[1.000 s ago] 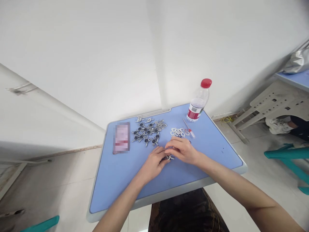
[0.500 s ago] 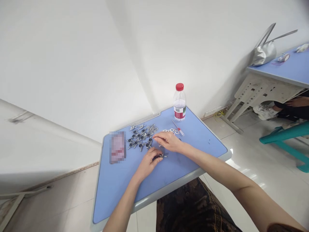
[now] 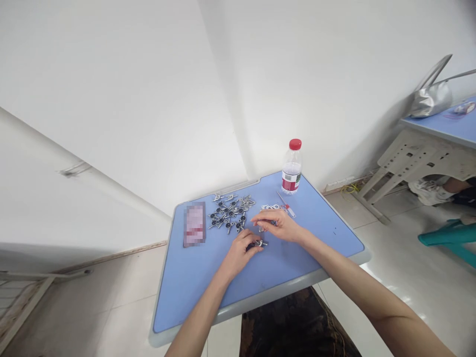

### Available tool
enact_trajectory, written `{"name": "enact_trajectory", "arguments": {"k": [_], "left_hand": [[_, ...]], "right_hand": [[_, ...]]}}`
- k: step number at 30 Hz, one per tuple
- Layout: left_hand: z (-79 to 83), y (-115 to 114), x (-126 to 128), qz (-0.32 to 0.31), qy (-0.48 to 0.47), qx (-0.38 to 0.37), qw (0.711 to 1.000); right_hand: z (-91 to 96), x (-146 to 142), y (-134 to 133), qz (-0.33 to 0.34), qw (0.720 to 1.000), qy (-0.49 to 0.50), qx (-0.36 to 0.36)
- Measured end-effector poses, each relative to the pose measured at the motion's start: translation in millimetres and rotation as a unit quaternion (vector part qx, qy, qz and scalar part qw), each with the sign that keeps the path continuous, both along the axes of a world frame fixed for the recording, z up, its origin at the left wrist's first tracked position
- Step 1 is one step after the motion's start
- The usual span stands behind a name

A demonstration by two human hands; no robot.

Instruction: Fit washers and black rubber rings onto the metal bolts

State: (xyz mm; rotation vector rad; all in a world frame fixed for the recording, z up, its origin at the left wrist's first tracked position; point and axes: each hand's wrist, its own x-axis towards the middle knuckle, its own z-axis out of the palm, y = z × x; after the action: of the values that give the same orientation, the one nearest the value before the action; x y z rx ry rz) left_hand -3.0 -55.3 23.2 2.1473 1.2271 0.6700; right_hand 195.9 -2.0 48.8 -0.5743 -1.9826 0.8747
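Quick look at what we've got from the head cam, on this blue desk (image 3: 193, 285). LH (image 3: 240, 255) has its fingers curled in tight, pinching a small metal wing fitting (image 3: 257, 244) w/ a dark centre. That piece sits right at the LH fingertips, around the middle of the desk and close over the surface, but we can't tell if it's touching the top. RH (image 3: 277, 225) is just beyond it, fingers mostly together and stretched toward the LH. The fingers hide whatever's under them, so we can't say if they're pinching anything, tbh.

Progress-wise, we'd call it early days: only one piece is clearly in hand, and we can't spot any finished-looking group. The big heap of wing fittings (image 3: 228, 215) lies toward the far edge, and a smaller cluster of flat punched metal plates (image 3: 269, 207) lies just right of it. A small screwdriver (image 3: 291, 210) w/ a red-and-white handle lies next to those plates, in neither hand. Also on the desk: a red-capped water bottle (image 3: 292, 168) and a blurred-out pack (image 3: 194, 224). Off to the right there's a second desk (image 3: 442, 124) w/ a silver bag (image 3: 433, 101) on it.
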Motion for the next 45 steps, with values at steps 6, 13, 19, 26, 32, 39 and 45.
{"name": "enact_trajectory", "arguments": {"k": [6, 13, 19, 26, 32, 39, 45], "left_hand": [[-3.0, -1, 2, 0.003, -0.017, -0.002, 1.000], [-5.6, -2, 4, 0.012, -0.026, -0.001, 1.000], [-4.1, -2, 5, 0.018, 0.011, -0.004, 1.000], [-7.5, -2, 5, 0.019, 0.004, 0.001, 1.000], [-6.4, -2, 5, 0.007, -0.024, 0.000, 1.000], [-9.8, -2, 5, 0.012, 0.003, 0.004, 1.000], [-8.7, -3, 6, 0.018, 0.023, 0.004, 1.000]], "right_hand": [[8.7, -1, -9, 0.031, 0.999, -0.022, 0.002], [7.1, -3, -10, 0.000, 0.999, -0.039, 0.028], [-0.2, -3, -11, -0.026, 0.999, -0.041, -0.003], [-1.8, -5, -11, 0.014, 0.998, -0.029, 0.051], [5.1, -1, -12, 0.063, 0.994, -0.069, 0.047], [2.5, -5, -13, 0.013, 0.998, -0.045, 0.035], [-4.8, -7, -15, -0.033, 0.998, -0.056, 0.018]]}}
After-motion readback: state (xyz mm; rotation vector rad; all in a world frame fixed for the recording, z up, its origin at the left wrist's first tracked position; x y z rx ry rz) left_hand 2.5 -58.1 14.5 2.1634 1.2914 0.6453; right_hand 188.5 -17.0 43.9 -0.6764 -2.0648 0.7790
